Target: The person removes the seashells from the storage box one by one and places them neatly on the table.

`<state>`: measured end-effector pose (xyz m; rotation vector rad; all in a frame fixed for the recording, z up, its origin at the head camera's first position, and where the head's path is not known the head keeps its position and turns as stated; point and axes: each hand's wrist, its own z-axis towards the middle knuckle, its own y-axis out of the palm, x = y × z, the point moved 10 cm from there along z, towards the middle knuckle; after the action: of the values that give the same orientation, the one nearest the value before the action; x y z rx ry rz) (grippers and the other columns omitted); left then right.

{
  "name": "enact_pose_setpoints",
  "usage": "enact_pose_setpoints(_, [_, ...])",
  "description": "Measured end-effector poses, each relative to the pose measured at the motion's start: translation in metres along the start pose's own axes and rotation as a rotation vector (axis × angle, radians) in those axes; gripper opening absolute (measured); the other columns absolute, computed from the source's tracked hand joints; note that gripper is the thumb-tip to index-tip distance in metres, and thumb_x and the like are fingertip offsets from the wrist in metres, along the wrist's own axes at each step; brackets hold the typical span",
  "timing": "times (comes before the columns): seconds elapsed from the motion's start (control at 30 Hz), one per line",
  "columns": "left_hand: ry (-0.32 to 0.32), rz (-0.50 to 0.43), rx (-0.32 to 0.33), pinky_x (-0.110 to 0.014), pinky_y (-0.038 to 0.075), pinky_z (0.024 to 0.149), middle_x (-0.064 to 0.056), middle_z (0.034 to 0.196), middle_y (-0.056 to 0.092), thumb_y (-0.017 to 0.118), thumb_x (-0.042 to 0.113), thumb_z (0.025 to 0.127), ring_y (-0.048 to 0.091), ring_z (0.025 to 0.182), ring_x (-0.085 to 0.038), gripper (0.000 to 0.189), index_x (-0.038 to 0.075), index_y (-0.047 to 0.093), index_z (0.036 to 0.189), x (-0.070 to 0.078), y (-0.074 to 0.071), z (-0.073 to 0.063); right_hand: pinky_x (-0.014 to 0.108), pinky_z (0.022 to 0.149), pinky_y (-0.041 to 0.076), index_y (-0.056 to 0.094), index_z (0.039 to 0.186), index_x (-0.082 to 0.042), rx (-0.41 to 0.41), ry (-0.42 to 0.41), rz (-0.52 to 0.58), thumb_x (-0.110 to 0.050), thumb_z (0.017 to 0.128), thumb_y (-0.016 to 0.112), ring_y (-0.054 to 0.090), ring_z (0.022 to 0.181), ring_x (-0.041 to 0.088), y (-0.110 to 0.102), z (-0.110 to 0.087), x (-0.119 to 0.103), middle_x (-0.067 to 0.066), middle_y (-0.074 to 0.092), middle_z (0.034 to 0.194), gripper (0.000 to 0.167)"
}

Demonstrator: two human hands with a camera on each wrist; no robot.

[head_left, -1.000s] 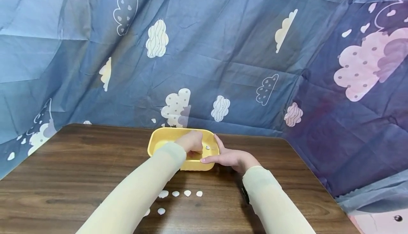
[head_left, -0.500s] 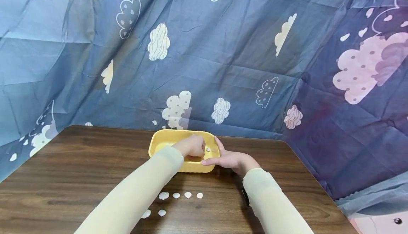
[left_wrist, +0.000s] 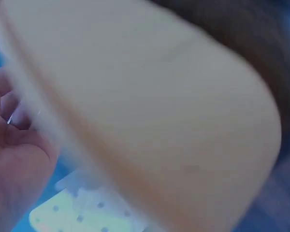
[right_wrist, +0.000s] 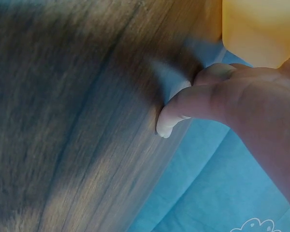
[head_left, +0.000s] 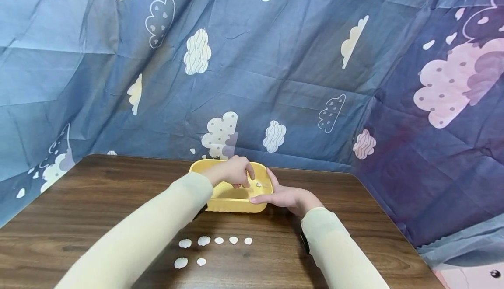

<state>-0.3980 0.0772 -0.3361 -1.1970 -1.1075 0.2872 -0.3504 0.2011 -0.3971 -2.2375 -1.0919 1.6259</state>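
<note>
A yellow plastic bin (head_left: 236, 206) stands toward the back of the table. My left hand (head_left: 235, 172) is over its inside with the fingers bent downward; in the left wrist view the bin's wall (left_wrist: 150, 106) fills most of the picture and the curled fingers (left_wrist: 14, 108) show at the left edge. I cannot tell whether they pinch anything. A small pale seashell (head_left: 258, 184) lies inside at the right end. My right hand (head_left: 285, 195) holds that end, thumb on the front rim and fingers round the side; its fingers (right_wrist: 203, 99) reach along the outside in the right wrist view.
On the dark wooden table (head_left: 98, 201), nearer to me, white seashells lie in a row of several, with a ribbed seashell (head_left: 181, 262) and a smaller seashell (head_left: 201, 262) in front. A blue cloud-patterned cloth (head_left: 244, 83) hangs behind the table and along its sides.
My left hand has risen from deep in the bin, and its forearm has shifted left, uncovering more seashells on the table. My right hand keeps its hold on the bin.
</note>
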Motion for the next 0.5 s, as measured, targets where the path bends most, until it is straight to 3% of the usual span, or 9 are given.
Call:
enact_pose_setpoints(0.1, [0.043, -0.011, -0.007, -0.027, 0.062, 0.067, -0.006, 0.079, 0.079, 0.081, 0.009, 0.093, 0.073, 0.066, -0.015, 0.015, 0.003, 0.082, 0.107, 0.009, -0.016, -0.015, 0.063, 0.132, 0.015, -0.015, 0.169, -0.039, -0.001, 0.005, -0.006, -0.058, 0.083, 0.085, 0.008, 0.164, 0.031, 0.000, 0.001, 0.000, 0.009, -0.001, 0.179, 0.133])
enact_pose_setpoints(0.27, [0.093, 0.017, -0.011, -0.025, 0.059, 0.066, 0.000, 0.077, 0.077, 0.085, 0.016, 0.092, 0.071, 0.068, -0.013, 0.010, 0.010, 0.079, 0.090, 0.018, -0.034, -0.039, 0.063, 0.132, 0.014, -0.014, 0.169, -0.037, 0.004, -0.001, -0.015, -0.056, 0.085, 0.084, 0.009, 0.163, 0.032, -0.001, 0.003, -0.002, 0.011, 0.003, 0.178, 0.131])
enact_pose_setpoints(0.37, [0.093, 0.017, -0.002, -0.024, 0.053, 0.060, 0.002, 0.071, 0.072, 0.088, 0.020, 0.089, 0.065, 0.062, -0.011, 0.017, 0.013, 0.072, 0.088, 0.017, -0.039, -0.054, 0.062, 0.132, 0.015, -0.014, 0.169, -0.037, 0.003, -0.003, -0.015, -0.055, 0.085, 0.084, 0.012, 0.162, 0.032, -0.001, 0.003, -0.002, 0.012, 0.006, 0.177, 0.130])
enact_pose_setpoints(0.5, [0.076, -0.067, -0.006, -0.024, 0.050, 0.060, 0.001, 0.069, 0.071, 0.088, 0.015, 0.089, 0.065, 0.063, -0.011, 0.020, 0.010, 0.068, 0.090, 0.013, -0.037, -0.074, 0.061, 0.132, 0.016, -0.013, 0.169, -0.037, 0.006, 0.001, -0.007, -0.055, 0.085, 0.084, 0.014, 0.161, 0.031, 0.000, 0.004, -0.001, 0.011, 0.010, 0.176, 0.130])
